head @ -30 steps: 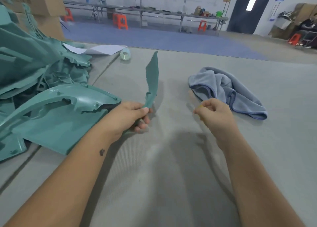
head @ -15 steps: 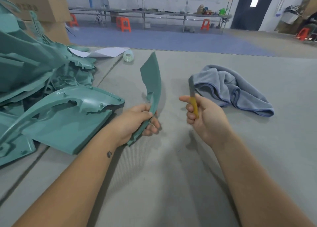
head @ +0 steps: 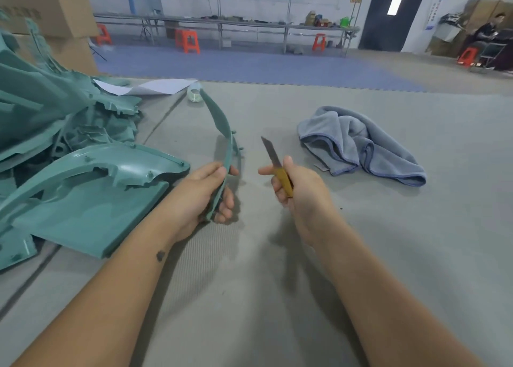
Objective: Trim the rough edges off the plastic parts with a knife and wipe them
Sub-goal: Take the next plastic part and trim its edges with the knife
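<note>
Holding a curved strip (head: 225,141) upright by its lower end, left hand (head: 204,197) wrapped round it, thumb on the near face. Gripping a knife (head: 277,166) by its yellow handle in the right hand (head: 298,191), blade up and just beside the strip, not touching. Trimming seemingly about to begin on this piece; wiping not yet done, cloth (head: 361,144) lying on the counter (head: 249,297) beyond the knife hand. Heaped parts (head: 69,158) at left, state impossible to tell.

Two bare forearms, no sleeves in view. Left hand (head: 204,197) and right hand (head: 301,191) ungloved, no rings, no watch or bands at wrists. Small dark mark (head: 160,255) on left forearm near wrist.
</note>
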Demonstrator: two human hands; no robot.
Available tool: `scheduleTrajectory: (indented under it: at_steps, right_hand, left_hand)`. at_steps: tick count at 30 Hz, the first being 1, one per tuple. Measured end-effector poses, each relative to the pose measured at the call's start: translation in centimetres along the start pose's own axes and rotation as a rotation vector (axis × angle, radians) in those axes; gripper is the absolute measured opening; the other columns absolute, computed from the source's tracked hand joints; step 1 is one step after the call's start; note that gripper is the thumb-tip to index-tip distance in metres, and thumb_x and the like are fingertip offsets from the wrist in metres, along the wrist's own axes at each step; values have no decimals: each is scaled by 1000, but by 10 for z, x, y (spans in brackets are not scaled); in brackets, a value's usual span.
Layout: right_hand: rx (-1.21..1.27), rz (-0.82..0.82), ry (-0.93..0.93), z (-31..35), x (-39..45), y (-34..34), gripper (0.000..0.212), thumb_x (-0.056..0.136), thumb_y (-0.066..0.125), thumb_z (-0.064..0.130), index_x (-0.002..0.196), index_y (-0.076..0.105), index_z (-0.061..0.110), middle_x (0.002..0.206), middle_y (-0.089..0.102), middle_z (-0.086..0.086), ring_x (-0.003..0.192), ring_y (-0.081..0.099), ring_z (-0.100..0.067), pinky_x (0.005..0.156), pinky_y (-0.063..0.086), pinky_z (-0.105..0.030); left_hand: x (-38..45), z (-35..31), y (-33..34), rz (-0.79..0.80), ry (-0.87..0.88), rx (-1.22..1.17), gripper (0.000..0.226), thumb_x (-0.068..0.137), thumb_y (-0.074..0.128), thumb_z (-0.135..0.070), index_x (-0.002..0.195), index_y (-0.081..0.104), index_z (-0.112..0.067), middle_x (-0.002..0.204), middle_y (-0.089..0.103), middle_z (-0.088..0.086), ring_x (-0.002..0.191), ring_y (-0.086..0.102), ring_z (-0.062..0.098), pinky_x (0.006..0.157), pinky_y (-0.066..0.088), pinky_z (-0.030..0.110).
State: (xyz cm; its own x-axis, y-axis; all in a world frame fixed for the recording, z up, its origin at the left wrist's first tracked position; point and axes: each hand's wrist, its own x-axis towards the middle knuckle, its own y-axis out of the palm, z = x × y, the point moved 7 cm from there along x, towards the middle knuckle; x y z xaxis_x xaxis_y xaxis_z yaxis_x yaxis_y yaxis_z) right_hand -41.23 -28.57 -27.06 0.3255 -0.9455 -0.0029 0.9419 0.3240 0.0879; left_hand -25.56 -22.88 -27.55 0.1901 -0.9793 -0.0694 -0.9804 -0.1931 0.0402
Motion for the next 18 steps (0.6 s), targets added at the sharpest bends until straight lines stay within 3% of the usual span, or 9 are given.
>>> scheduleTrajectory:
  at_steps: [5, 9, 15, 18]
  right_hand:
    - [-65, 9, -41, -3, 1, 3, 33, 101, 48, 23, 71, 62, 20, 63, 46, 4, 56, 32, -10, 54, 27, -20]
    - [-160, 80, -92, -7, -2, 14, 28, 102, 47, 23, 75, 54, 19, 54, 53, 8, 46, 35, -7, 44, 30, -13]
    - [-242, 38, -136, -5, 2, 12, 31, 100, 50, 22, 71, 58, 21, 47, 42, 9, 44, 33, -4, 51, 28, -23]
    - [-247, 9, -144, -4, 2, 7, 32, 100, 51, 21, 69, 58, 20, 46, 41, 8, 45, 33, -6, 51, 28, -23]
  left_hand:
    - [3, 3, -6, -99, 24, 132, 28, 103, 38, -23, 90, 59, -11, 43, 36, -5, 34, 26, 7, 34, 20, 15]
    - [2, 0, -5, -167, 120, 303, 29, 100, 43, -22, 77, 58, -12, 43, 36, -8, 37, 28, 8, 40, 24, 22]
    - [-2, -5, 5, -194, 297, 698, 33, 95, 50, -35, 68, 58, -19, 45, 44, -14, 44, 38, 5, 45, 25, 21]
    - [-1, -4, 4, -201, 290, 684, 33, 96, 49, -35, 69, 58, -18, 45, 42, -12, 45, 37, 5, 49, 27, 27]
